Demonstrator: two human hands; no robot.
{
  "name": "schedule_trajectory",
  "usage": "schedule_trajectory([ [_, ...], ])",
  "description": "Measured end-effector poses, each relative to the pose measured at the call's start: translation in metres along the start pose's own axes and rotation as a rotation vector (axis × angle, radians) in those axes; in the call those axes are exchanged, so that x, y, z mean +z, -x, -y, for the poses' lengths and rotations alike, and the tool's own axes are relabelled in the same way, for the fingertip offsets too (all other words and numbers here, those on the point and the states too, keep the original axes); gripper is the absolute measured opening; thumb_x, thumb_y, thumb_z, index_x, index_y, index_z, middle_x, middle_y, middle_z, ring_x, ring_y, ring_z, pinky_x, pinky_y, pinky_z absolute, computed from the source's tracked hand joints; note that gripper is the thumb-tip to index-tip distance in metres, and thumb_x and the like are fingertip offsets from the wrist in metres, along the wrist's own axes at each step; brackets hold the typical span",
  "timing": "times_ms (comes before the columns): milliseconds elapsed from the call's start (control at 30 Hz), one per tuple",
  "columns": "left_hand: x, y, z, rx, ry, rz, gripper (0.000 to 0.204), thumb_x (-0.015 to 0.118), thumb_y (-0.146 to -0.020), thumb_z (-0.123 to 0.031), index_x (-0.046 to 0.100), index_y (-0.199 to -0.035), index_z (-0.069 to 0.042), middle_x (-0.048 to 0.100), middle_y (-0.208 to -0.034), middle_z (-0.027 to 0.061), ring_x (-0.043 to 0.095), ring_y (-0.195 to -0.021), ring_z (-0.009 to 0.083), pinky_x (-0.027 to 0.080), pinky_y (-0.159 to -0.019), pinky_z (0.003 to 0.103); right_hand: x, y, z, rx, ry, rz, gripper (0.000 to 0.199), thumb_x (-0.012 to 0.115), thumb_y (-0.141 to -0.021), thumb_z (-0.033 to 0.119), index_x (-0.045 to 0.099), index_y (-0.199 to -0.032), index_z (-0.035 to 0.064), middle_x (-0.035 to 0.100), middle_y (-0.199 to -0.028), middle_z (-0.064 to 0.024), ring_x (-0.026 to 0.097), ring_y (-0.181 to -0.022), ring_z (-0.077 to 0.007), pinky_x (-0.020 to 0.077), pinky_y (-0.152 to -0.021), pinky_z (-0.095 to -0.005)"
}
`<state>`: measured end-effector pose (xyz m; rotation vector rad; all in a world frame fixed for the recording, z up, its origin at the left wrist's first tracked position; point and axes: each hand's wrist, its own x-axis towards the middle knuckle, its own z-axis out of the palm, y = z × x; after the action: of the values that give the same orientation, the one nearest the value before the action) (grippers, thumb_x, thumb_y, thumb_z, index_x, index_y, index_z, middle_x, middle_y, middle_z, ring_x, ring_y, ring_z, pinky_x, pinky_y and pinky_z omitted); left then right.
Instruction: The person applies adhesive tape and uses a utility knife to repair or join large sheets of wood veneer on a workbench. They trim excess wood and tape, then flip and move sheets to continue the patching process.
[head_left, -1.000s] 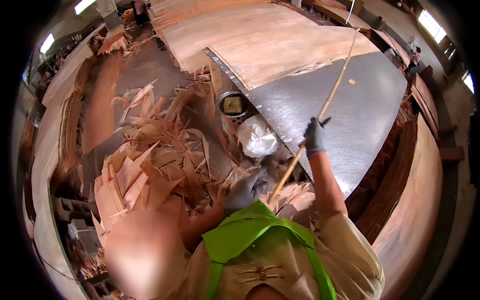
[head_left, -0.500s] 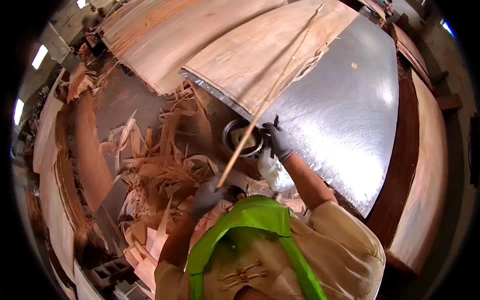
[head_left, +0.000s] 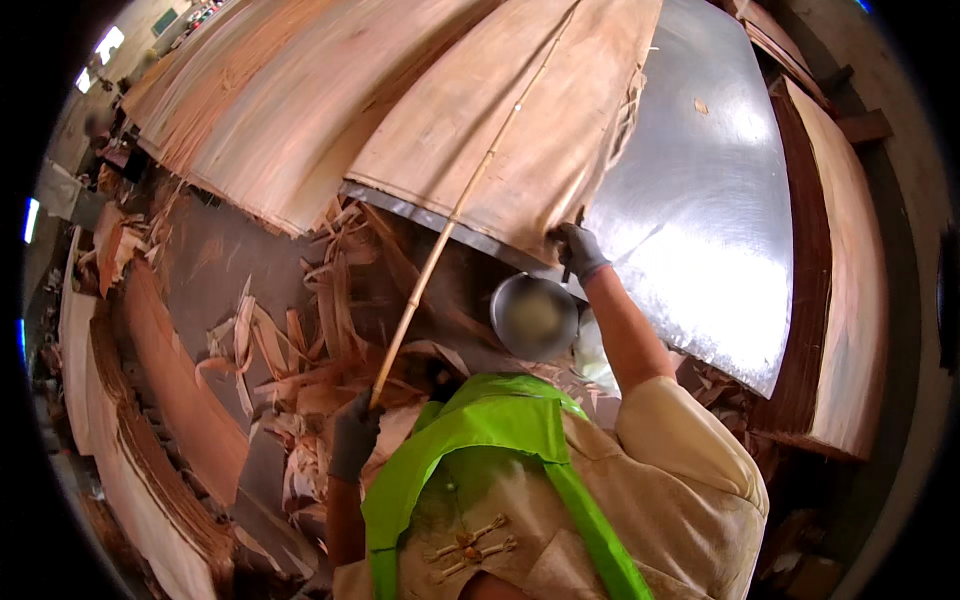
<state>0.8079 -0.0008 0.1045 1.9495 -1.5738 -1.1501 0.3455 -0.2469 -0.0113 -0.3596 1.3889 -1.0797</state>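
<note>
- Head view: the left hand (head_left: 352,437), gloved, at 7 o'clock, is clamped around the lower end of a long thin cane (head_left: 462,200) that runs up toward 12 o'clock across a veneer sheet (head_left: 520,130).
- The right hand (head_left: 577,250), gloved, near centre, is closed on the sheet's torn lower edge, above a round metal bowl (head_left: 534,317).
- The veneer looks light, floppy and brittle, likely to split along the grain; a broad edge grip seems safest. The cane looks stiff and light.
- The shiny metal bench (head_left: 720,230) lies bare toward 3 o'clock; veneer scraps (head_left: 300,350) crowd the floor at 9 o'clock.
</note>
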Motion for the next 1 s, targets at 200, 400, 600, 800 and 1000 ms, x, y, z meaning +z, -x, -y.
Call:
schedule_trajectory([
  [200, -0.04, -0.065, 0.04, 0.126, 0.029, 0.008, 0.038, 0.061, -0.086, -0.015, 0.058, -0.122, -0.002, 0.065, -0.077, 0.0148, 0.064, -0.067, 0.0228, 0.049, -0.06, 0.035, 0.009, -0.01, 0.001, -0.257, 0.432, -0.439, 0.027, 0.074, -0.076, 0.029, 0.065, -0.076, 0.0032, 0.061, -0.063, -0.0049, 0.049, -0.045, -0.0137, 0.0363, -0.04, -0.0299],
  [400, -0.069, -0.101, 0.1, 0.058, -0.003, -0.041, 0.03, 0.063, -0.084, -0.018, 0.063, -0.11, -0.002, 0.065, -0.08, 0.0177, 0.066, -0.071, 0.0256, 0.05, -0.062, 0.036, 0.058, -0.004, 0.021, -0.375, 0.164, -0.336, 0.012, 0.069, -0.081, 0.017, 0.067, -0.084, 0.0057, 0.058, -0.062, -0.0005, 0.043, -0.042, -0.0089, 0.032, -0.039, -0.0253],
  [600, -0.093, -0.175, 0.119, 0.213, 0.216, 0.055, 0.03, 0.062, -0.086, -0.013, 0.062, -0.112, 0.002, 0.063, -0.075, 0.0129, 0.059, -0.063, 0.015, 0.046, -0.057, 0.032, 0.053, 0.004, 0.059, -0.265, 0.305, -0.294, 0.02, 0.067, -0.084, 0.026, 0.063, -0.09, 0.0076, 0.045, -0.052, 0.0019, 0.038, -0.039, -0.0083, 0.0285, -0.037, -0.0248],
  [800, -0.106, -0.264, 0.026, 0.32, 0.209, 0.123, 0.023, 0.06, -0.086, -0.012, 0.062, -0.104, 0.003, 0.059, -0.07, 0.0092, 0.056, -0.059, 0.0142, 0.044, -0.053, 0.031, 0.052, -0.015, 0.07, -0.094, 0.063, -0.338, 0.05, 0.064, -0.079, 0.057, 0.055, -0.084, 0.0079, 0.053, -0.075, -0.0029, 0.028, -0.04, -0.0091, 0.0254, -0.04, -0.0275],
  [1000, -0.112, -0.346, -0.011, 0.347, 0.153, 0.259, 0.015, 0.056, -0.086, -0.008, 0.061, -0.096, 0.001, 0.054, -0.066, 0.0037, 0.05, -0.057, 0.0099, 0.041, -0.051, 0.029, -0.013, -0.075, 0.072, -0.276, 0.548, -0.67, 0.053, 0.073, -0.071, 0.056, 0.052, -0.061, 0.0081, 0.05, -0.057, -0.002, 0.044, -0.043, -0.0157, 0.034, -0.044, -0.0325],
])
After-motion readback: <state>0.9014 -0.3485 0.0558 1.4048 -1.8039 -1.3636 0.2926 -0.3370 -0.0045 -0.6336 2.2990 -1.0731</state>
